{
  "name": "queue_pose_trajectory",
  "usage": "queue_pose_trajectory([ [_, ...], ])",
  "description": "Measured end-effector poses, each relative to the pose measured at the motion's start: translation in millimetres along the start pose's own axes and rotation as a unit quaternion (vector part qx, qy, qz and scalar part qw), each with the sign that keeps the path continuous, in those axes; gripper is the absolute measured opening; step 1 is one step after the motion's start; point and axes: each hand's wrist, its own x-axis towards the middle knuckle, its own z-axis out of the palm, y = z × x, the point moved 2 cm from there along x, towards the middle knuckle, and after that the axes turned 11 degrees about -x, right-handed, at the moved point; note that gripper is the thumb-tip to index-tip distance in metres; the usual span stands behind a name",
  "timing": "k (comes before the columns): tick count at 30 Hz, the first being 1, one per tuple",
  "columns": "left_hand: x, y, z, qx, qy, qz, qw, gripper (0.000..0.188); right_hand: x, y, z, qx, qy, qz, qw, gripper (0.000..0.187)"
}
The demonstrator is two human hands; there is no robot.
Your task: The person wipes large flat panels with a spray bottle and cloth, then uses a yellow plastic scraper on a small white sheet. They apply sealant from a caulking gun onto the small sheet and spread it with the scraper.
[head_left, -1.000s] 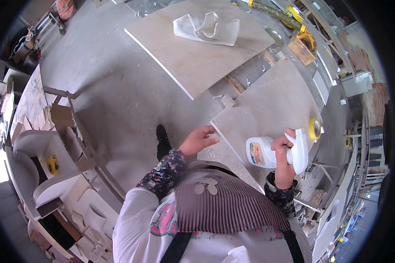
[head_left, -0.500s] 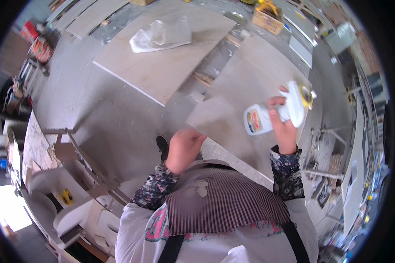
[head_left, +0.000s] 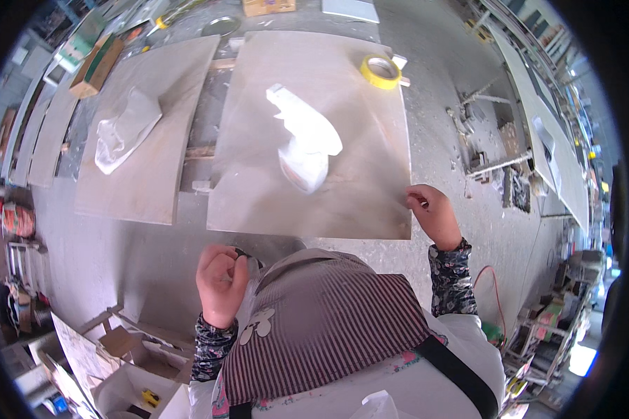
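A white spray bottle (head_left: 309, 143) is on the large grey-beige slab (head_left: 255, 206) in front of me, blurred and free of both hands. Whether it stands or lies, I cannot tell. Beside the slab's right edge, near its front corner, is my right hand (head_left: 435, 215), fingers loosely bent and apart, holding nothing visible. My left hand (head_left: 220, 283) is curled closed in front of my body, left of the striped apron (head_left: 335, 314). Its palm is hidden, so anything inside cannot be made out. Toward the slab's far right corner sits a roll of yellow tape (head_left: 381, 72).
A second slab (head_left: 136, 199) on the left carries a crumpled white plastic bag (head_left: 127, 129). Cardboard boxes (head_left: 96, 66) and a round lid (head_left: 221, 26) lie beyond. Metal racks (head_left: 500, 164) stand right; an open carton (head_left: 157, 359) is at lower left.
My right hand has let go of the spray bottle, which is now on the slab. The view has turned right, and my left hand shows lower and farther left.
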Motion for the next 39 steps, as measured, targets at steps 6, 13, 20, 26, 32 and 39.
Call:
queue_pose_trajectory([
  [6, -5, -20, 21, -0.205, -0.061, -0.116, 0.970, 0.023, -31, 17, 3, -0.065, -0.009, 0.028, 0.997, 0.022],
  [13, -3, -16, 42, -0.230, -0.137, -0.221, 0.938, 0.017, -50, 4, 24, -0.050, -0.020, 0.077, 0.996, 0.032],
  [20, -2, -18, 53, -0.186, -0.241, -0.233, 0.924, 0.012, -49, 5, 32, -0.039, 0.020, 0.057, 0.997, 0.025],
  [26, -4, -19, 56, -0.197, -0.269, -0.243, 0.911, 0.010, -48, 6, 29, -0.047, 0.032, -0.018, 0.998, 0.016],
  [32, -6, -19, 55, -0.211, -0.266, -0.276, 0.899, 0.011, -60, 10, 23, -0.012, 0.028, 0.008, 1.000, 0.015],
  [39, -6, -21, 59, -0.216, -0.310, -0.320, 0.869, 0.012, -58, 13, 33, -0.031, 0.059, 0.010, 0.998, 0.012],
])
